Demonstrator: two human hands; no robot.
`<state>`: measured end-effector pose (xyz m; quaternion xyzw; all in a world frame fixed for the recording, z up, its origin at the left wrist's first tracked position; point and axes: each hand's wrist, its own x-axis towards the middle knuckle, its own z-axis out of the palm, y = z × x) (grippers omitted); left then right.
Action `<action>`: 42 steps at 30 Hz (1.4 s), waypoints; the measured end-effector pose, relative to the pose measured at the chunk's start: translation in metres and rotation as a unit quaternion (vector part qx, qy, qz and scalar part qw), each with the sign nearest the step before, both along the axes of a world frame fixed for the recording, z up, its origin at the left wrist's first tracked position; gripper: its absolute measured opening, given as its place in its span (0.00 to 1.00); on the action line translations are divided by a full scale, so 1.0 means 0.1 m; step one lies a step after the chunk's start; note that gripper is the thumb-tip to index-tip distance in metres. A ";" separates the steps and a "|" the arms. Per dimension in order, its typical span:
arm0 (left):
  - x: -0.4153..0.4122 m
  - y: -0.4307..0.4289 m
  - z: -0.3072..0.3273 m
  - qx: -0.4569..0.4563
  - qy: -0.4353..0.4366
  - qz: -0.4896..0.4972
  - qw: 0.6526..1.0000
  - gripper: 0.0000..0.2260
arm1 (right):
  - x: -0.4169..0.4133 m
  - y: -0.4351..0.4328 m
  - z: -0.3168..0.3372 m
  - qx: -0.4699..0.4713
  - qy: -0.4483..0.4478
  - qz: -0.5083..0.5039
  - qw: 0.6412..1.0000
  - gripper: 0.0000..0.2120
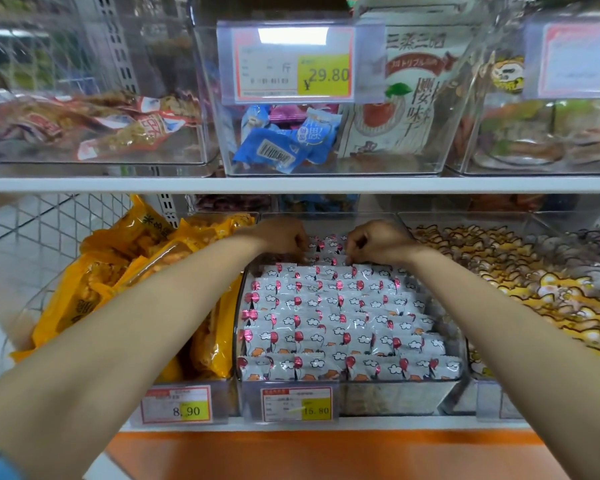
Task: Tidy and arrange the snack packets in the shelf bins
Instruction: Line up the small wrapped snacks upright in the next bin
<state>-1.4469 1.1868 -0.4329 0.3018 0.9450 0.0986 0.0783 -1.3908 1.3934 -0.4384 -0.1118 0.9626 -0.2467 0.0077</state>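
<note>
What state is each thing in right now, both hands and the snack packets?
white packets, standing in tidy rows
left hand, fingers curled, pinching white packets in the back row
right hand, fingers curled, pinching the same back row
yellow packets, heaped loosely, leaning
blue packets, jumbled
</note>
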 end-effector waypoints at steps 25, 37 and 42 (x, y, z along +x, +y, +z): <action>-0.08 0.15 -0.01 0.120 0.012 0.003 0.993 0.11 | -0.09 0.20 0.04 -0.221 0.192 -0.167 0.942 0.10; -0.20 0.34 -0.13 -0.007 0.027 -0.018 0.999 0.08 | -0.09 0.20 0.04 -0.197 0.157 -0.147 0.956 0.11; -0.19 0.19 -0.01 0.066 -0.012 -0.006 0.998 0.08 | -0.09 0.19 0.03 -0.188 0.130 -0.122 0.966 0.09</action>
